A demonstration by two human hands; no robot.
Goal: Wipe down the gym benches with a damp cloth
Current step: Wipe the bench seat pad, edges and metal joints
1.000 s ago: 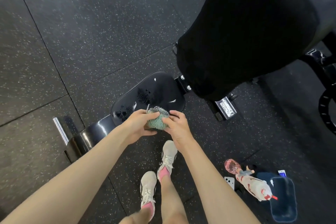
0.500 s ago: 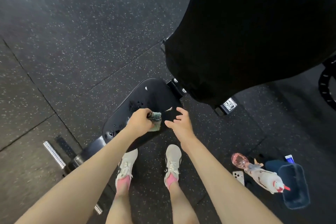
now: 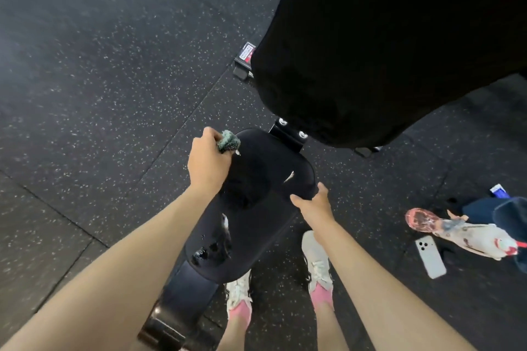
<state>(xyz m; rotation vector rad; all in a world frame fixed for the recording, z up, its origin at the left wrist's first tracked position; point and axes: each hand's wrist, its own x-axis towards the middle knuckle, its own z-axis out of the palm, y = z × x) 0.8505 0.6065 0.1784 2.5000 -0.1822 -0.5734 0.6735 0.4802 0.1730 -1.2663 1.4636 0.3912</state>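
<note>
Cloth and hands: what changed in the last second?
The right hand let go of the cloth and now rests on the right edge of the seat pad. The left hand kept its grip and carried it to the pad's far-left edge. The phone and bottle stayed put.

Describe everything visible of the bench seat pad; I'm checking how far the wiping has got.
The seat pad is black, smooth and shiny like vinyl, with rounded corners. Water drops and wet smears sit on its near end; a pale streak marks its far right part. A bolted metal bracket joins its far end beneath the big back pad. The left hand holds a balled green cloth at its far left edge; the right hand rests on its right edge.
</note>
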